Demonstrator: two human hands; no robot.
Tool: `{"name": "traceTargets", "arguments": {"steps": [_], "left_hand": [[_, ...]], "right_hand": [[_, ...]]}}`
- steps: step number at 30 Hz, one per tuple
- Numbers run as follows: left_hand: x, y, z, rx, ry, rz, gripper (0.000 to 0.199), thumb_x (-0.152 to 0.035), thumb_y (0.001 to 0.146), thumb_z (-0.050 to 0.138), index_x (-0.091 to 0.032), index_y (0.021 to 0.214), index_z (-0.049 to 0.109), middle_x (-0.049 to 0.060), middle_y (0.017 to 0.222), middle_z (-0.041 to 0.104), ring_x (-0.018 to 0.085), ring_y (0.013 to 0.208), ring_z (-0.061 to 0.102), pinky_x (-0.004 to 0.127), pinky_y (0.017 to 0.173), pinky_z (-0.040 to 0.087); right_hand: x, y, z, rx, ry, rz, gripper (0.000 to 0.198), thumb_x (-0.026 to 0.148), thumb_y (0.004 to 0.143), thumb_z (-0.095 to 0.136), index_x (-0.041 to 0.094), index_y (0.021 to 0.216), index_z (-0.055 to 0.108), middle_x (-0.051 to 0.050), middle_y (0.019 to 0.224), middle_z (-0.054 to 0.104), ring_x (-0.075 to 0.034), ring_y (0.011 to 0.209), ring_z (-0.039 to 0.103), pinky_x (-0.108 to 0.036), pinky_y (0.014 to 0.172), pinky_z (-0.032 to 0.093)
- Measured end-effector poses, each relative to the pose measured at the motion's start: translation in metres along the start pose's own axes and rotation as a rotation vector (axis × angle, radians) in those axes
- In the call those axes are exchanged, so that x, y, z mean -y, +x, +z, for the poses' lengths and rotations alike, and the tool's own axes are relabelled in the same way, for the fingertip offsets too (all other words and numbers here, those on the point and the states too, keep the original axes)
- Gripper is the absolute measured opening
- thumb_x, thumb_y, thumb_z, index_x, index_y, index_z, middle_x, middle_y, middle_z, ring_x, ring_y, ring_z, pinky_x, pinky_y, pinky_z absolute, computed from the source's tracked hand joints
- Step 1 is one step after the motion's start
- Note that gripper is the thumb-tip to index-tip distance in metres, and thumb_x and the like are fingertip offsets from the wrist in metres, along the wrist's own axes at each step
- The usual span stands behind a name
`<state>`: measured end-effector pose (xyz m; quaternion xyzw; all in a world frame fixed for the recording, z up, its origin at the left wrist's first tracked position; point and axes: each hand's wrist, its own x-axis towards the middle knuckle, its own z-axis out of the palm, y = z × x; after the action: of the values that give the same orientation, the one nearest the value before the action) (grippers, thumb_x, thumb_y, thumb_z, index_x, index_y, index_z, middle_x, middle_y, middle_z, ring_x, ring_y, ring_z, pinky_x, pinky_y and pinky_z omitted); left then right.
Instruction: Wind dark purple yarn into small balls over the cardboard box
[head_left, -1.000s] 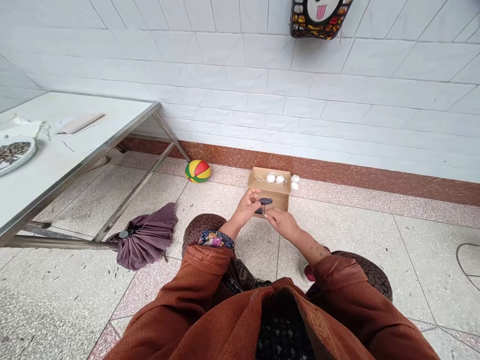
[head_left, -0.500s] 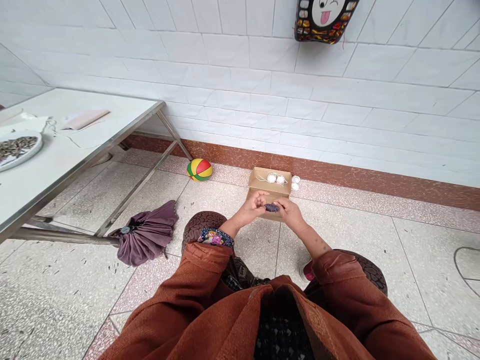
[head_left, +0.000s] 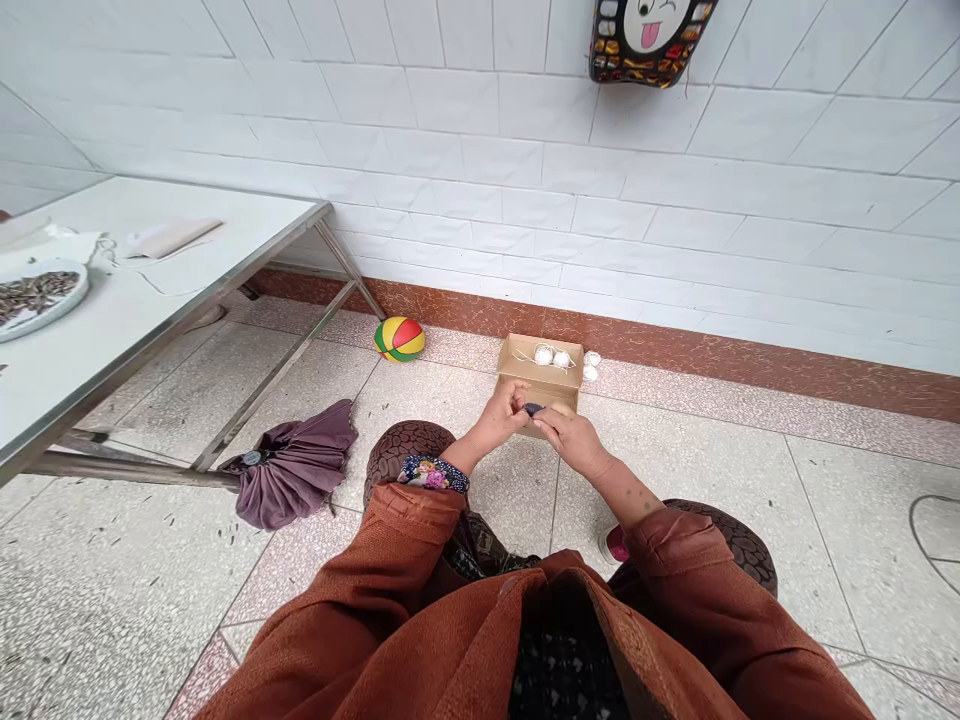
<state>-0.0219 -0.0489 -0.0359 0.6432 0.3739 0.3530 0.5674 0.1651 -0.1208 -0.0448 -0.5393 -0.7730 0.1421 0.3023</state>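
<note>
Dark bluish in colour, the bundle of cord lies, in the head view, between the left hand and the right hand, seen against the cardboard box. Its long axis runs roughly sideways from one hand to the other, both touching it. Left thumb and fingertips pinch its left end; right fingers curl over the other end, hiding it, so their exact hold is hard to tell.

A small, dark blue-grey bundle of wound cord was held roughly crosswise between the left hand and the right hand, partly hidden by the fingers.
</note>
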Motion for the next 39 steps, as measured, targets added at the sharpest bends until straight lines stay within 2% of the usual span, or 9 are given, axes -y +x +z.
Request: {"name": "traceTargets", "arguments": {"steps": [5, 10, 14, 19, 24, 27, 30, 34, 39], "left_hand": [[-0.001, -0.002, 0.002, 0.158, -0.007, 0.03, 0.053, -0.015, 0.072, 0.068, -0.02, 0.123, 0.052, -0.007, 0.079, 0.047, 0.009, 0.065, 0.044, 0.024, 0.065, 0.036], [-0.004, -0.003, 0.002, 0.132, -0.029, 0.01, 0.05, -0.014, 0.072, 0.067, -0.02, 0.12, 0.056, -0.007, 0.08, 0.048, 0.008, 0.067, 0.045, 0.023, 0.067, 0.037], [-0.004, -0.003, 0.003, 0.105, -0.035, 0.0, 0.033, -0.015, 0.075, 0.068, -0.018, 0.109, 0.066, -0.006, 0.075, 0.048, 0.009, 0.065, 0.045, 0.023, 0.065, 0.037], [0.0, -0.002, 0.004, 0.077, -0.097, -0.005, 0.022, -0.02, 0.077, 0.075, -0.015, 0.098, 0.072, 0.001, 0.086, 0.061, 0.012, 0.076, 0.06, 0.026, 0.073, 0.048], [0.006, -0.002, 0.007, 0.05, -0.193, -0.003, 0.037, -0.037, 0.074, 0.088, -0.014, 0.099, 0.073, 0.004, 0.092, 0.067, 0.013, 0.079, 0.065, 0.027, 0.075, 0.051], [0.008, -0.002, 0.009, 0.095, -0.249, -0.049, 0.048, -0.045, 0.069, 0.093, -0.014, 0.099, 0.07, 0.004, 0.091, 0.071, 0.014, 0.078, 0.067, 0.027, 0.073, 0.049], [0.006, -0.003, 0.009, 0.144, -0.313, -0.071, 0.05, -0.046, 0.069, 0.094, -0.015, 0.099, 0.068, 0.004, 0.091, 0.075, 0.014, 0.08, 0.069, 0.028, 0.078, 0.05], [-0.003, -0.006, 0.005, 0.16, -0.396, -0.082, 0.048, -0.039, 0.069, 0.095, -0.016, 0.101, 0.067, 0.004, 0.093, 0.076, 0.015, 0.085, 0.071, 0.031, 0.085, 0.053], [-0.008, -0.008, 0.004, 0.113, -0.449, -0.149, 0.053, -0.04, 0.071, 0.093, -0.015, 0.111, 0.07, 0.007, 0.104, 0.077, 0.016, 0.087, 0.071, 0.034, 0.089, 0.056]], "right_hand": [[-0.007, 0.009, -0.007, -0.12, 0.108, 0.136, 0.039, 0.043, 0.109, 0.044, 0.022, 0.1, 0.075, -0.009, 0.1, 0.073, -0.022, 0.091, 0.069, -0.031, 0.079, 0.054], [-0.006, 0.01, 0.004, -0.123, 0.248, 0.325, 0.042, 0.053, 0.106, 0.04, 0.024, 0.094, 0.068, -0.003, 0.078, 0.07, -0.021, 0.07, 0.066, -0.032, 0.071, 0.052], [-0.002, 0.009, 0.009, -0.119, 0.398, 0.443, 0.04, 0.058, 0.104, 0.042, 0.026, 0.096, 0.065, 0.003, 0.058, 0.062, -0.019, 0.053, 0.063, -0.031, 0.065, 0.052], [-0.002, 0.011, 0.009, -0.146, 0.456, 0.434, 0.039, 0.06, 0.102, 0.047, 0.027, 0.094, 0.065, 0.003, 0.056, 0.065, -0.019, 0.048, 0.061, -0.032, 0.059, 0.052], [-0.002, 0.012, 0.009, -0.161, 0.417, 0.418, 0.038, 0.058, 0.103, 0.046, 0.026, 0.091, 0.064, 0.002, 0.058, 0.065, -0.019, 0.05, 0.064, -0.032, 0.061, 0.053], [0.0, 0.012, 0.006, -0.17, 0.376, 0.392, 0.037, 0.055, 0.104, 0.046, 0.026, 0.09, 0.064, 0.001, 0.067, 0.068, -0.019, 0.056, 0.067, -0.032, 0.067, 0.055], [-0.001, 0.014, 0.002, -0.162, 0.372, 0.374, 0.037, 0.056, 0.103, 0.048, 0.025, 0.088, 0.063, 0.0, 0.07, 0.067, -0.018, 0.057, 0.065, -0.032, 0.069, 0.055], [-0.004, 0.017, 0.001, -0.088, 0.533, 0.411, 0.041, 0.062, 0.098, 0.051, 0.024, 0.086, 0.062, 0.002, 0.067, 0.064, -0.016, 0.052, 0.059, -0.031, 0.06, 0.052], [-0.003, 0.014, 0.019, -0.003, 0.689, 0.466, 0.047, 0.069, 0.097, 0.045, 0.025, 0.086, 0.057, 0.003, 0.063, 0.06, -0.014, 0.048, 0.052, -0.027, 0.051, 0.045]]}}
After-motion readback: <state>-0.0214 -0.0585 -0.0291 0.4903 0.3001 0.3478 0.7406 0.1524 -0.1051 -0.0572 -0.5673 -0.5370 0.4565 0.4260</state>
